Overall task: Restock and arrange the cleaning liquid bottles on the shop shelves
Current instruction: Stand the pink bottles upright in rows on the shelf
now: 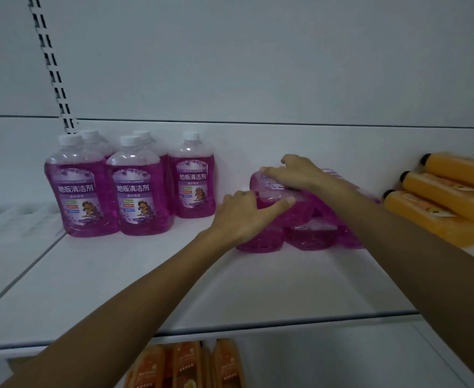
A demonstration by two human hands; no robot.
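Several purple floor-cleaner bottles [142,189] with white caps stand upright at the back left of the white shelf [174,281]. To their right lies a pile of the same purple bottles [308,233] on their sides, bases toward me. My left hand [247,214] grips the base of a bottle in the pile's upper layer, thumb stretched across it. My right hand [294,172] lies on top of the uppermost lying bottle [266,182], fingers curled over its side. How the far ends of the lying bottles sit is hidden behind my arms.
Orange bottles [448,197] with black caps lie stacked at the shelf's right end. More orange bottles [185,365] stand on the shelf below. A slotted upright [51,65] runs up the back panel at the left.
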